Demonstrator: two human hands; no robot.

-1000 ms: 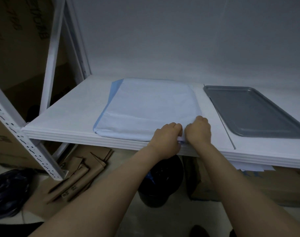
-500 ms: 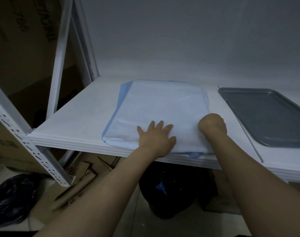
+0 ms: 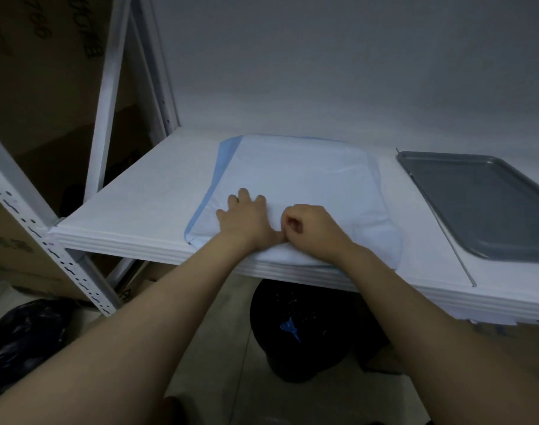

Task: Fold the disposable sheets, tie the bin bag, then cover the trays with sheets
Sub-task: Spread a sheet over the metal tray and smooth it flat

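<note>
1. Evidently, in the head view, a pale blue disposable paper sheet (image 3: 295,179) is spread flat on the white shelf board (image 3: 139,204), with its near edge draped over the board's front lip, presumably so it can be smoothed.
2. The left hand (image 3: 246,219) is pressed flat near the board's front with fingers straight and spread. Nothing is gripped, and the sheet is judged to be pinned against sliding.
3. The right hand (image 3: 312,231) is curled just beside it. Whether a fold is pinched cannot be told.
4. A dark grey rectangular tray (image 3: 483,207) is left uncovered at the board's right end.
5. A black bin bag (image 3: 292,329) is kept beneath the board.
</note>
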